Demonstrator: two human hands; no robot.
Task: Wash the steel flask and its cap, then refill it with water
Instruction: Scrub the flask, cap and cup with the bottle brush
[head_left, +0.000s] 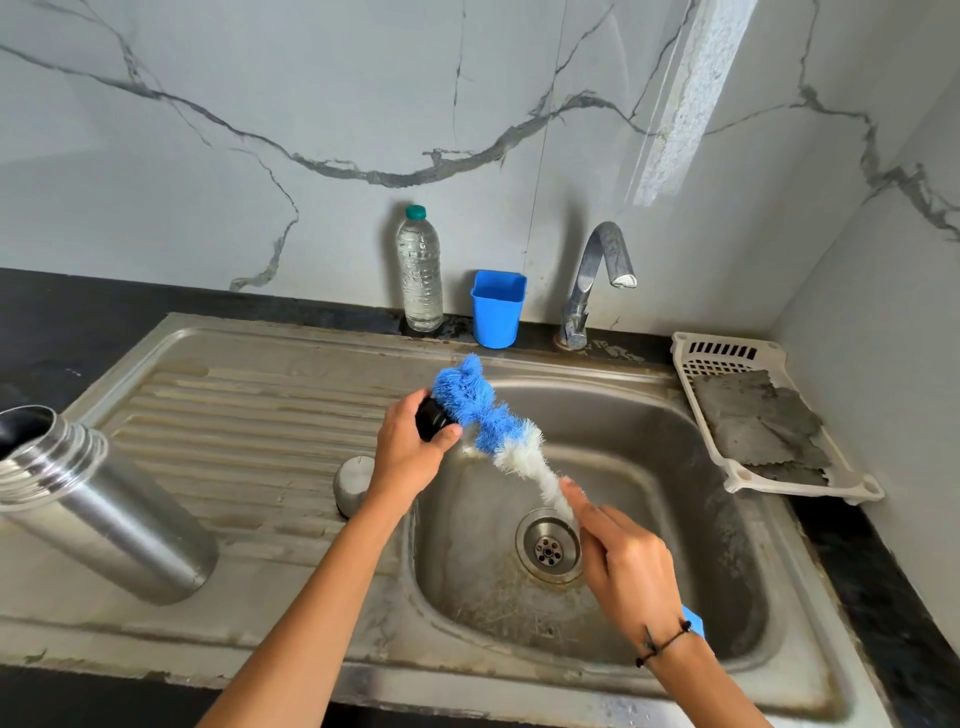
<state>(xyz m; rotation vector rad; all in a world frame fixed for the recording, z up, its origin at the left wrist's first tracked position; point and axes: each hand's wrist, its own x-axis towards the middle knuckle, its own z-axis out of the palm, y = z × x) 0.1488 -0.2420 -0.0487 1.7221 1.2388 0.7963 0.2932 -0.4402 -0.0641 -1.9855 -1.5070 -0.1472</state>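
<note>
the left hand (410, 452) grips a small black cap (432, 420) over the left edge of the basin (691, 467), fingers and thumb curled round it. the right hand (626, 564) holds a bottle brush (488, 421) by its stem, fingers wrapped near the white bristles; the blue bristle head is pressed against the cap. a bit of blue handle pokes out past the right wrist.

the flask (104, 509) stands uncapped on the ribbed drainboard (249, 405), well apart to the left, near the counter's near edge, its mouth open. a steel cup (354, 483) sits upside down on the drainboard just behind the left wrist. at the far wall stand a water bottle (420, 270), a blue tub (497, 307) and the tap (597, 280), which shows no water running. a white tray (691, 353) with grey cloths sits to the right.

the step looks like scrubbing the cap; the flask itself seems yet to be refilled.

risks from here: the cap is small and likely wet, so a hard push from the brush could pop it out of the left hand into the basin. the left forearm passes close over the steel cup, and a sweep back could knock it. bristles flicking may spray dirty water into the open flask. reaching left carelessly could tip the flask off the near edge.
</note>
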